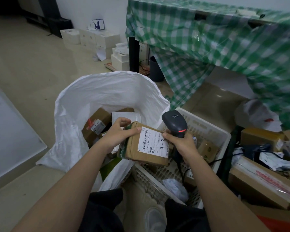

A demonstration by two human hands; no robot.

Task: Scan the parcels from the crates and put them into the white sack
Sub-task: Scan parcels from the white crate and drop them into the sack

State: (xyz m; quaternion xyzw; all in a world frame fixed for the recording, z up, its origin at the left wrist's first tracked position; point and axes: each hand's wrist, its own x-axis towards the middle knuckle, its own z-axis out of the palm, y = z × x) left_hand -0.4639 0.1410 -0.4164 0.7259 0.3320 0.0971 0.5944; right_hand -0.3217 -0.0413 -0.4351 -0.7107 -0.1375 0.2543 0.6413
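We find the left hand [115,134] gripping the far-left corner of a brown cardboard parcel with a white shipping label [146,144], held above the near rim of the open white woven sack [84,97]. The right hand [182,144] is wrapped around a dark grey handheld barcode scanner [174,123], thumb on the label, over the white perforated plastic crate [213,131].

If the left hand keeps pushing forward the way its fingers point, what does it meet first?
Probably the parcels already lying in the white sack; the left hand itself grips the brown box. Depth is unclear.
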